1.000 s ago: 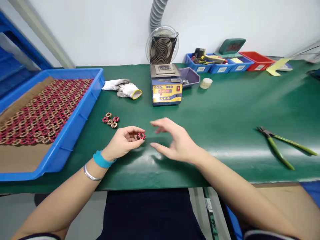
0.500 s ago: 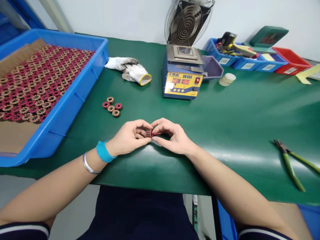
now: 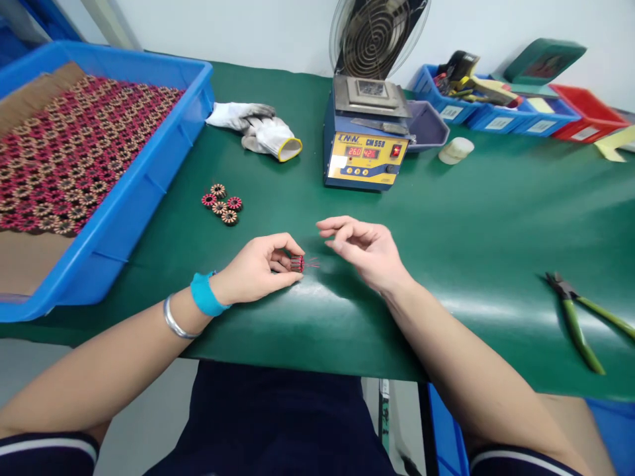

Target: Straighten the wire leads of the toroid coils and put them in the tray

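Between the thumb and fingers of my left hand is a small red-wound toroidal coil, held on its edge just above the bench. Its thin wire leads stick out to the right. My right hand hovers apart from it, to the right and slightly higher, fingers loosely bent and nothing visible in them. Several loose coils, some red and some copper-coloured, lie in a cluster beyond my left hand.
A blue tray full of coils fills the left side. Behind are white gloves, a yellow-fronted solder pot and a small white jar. Green-handled cutters lie at right; parts bins line the back right.
My right hand has let go of the coil's leads and moved up and to the right. My left hand still holds the coil in nearly the same spot.
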Motion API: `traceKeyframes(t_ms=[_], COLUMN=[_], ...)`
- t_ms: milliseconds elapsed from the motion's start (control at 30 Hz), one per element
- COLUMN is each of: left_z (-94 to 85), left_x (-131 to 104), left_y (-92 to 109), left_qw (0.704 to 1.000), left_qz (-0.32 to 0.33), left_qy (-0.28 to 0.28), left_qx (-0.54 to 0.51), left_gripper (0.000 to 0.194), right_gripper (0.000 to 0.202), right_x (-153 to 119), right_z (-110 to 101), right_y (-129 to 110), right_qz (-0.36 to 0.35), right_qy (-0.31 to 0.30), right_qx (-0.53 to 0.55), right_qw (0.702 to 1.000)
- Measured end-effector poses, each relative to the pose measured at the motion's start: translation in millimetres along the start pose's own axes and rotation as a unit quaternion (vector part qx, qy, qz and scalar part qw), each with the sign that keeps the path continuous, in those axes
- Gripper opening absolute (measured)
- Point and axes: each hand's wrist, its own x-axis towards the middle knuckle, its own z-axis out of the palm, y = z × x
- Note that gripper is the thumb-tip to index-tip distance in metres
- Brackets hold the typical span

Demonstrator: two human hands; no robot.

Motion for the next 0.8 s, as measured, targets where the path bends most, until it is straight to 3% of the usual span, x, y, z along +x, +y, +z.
traceKeyframes(t_ms=[67, 233, 367, 633, 800], left_z=[-0.4, 0.8, 2.2, 2.8, 4.0], left_x=[1, 2, 2, 1, 1], left_y=[1, 1, 0, 0, 1], left_qw=[0.999, 0.996, 0.996, 0.997, 0.998], left_qz=[-0.018, -0.022, -0.018, -0.003, 0.024], left_qy=[0.002, -0.006, -0.012, -0.009, 0.045], left_qx=[-0.035, -0.09, -0.087, -0.073, -0.046], left_gripper=[0.029, 0.03, 0.032, 0.028, 0.026], right_gripper=[0.026, 0.018, 0.008, 0.008, 0.01], right_x=[0, -5, -7, -6, -11], right_z=[-1, 9, 14, 13, 17], right_y=[-1, 3, 4, 0, -3], right_qz=[-0.005, -0.017, -0.038, -0.062, -0.077], right_qy=[0.018, -0.07, -0.097, -0.098, -0.077], right_qx=[0.005, -0.063, -0.092, -0.143, -0.168], right_qw=[1.0, 0.995, 0.99, 0.983, 0.98])
